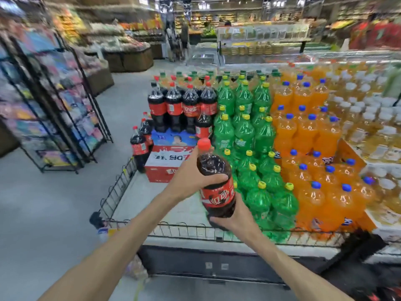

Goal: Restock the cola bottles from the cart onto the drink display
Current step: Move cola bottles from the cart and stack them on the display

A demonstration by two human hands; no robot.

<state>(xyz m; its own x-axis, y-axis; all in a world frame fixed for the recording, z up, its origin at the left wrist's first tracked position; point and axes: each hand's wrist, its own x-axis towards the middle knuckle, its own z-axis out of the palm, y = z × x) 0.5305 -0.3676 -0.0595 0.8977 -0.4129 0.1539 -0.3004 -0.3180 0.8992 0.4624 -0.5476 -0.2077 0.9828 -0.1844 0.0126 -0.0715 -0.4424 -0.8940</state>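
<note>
**Red-capped cola held over the bare shelf**

Red-labelled, the cola bottle (217, 183) hangs tilted, cap pointing away. The right hand (234, 218) cups its base; the left hand (191, 177) wraps its shoulder. Below and left lies the bare display shelf (156, 198); the stocked cola (182, 107) stands further back.

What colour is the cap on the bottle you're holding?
Red. The cap on the held cola bottle shows clearly in the head view.
</note>
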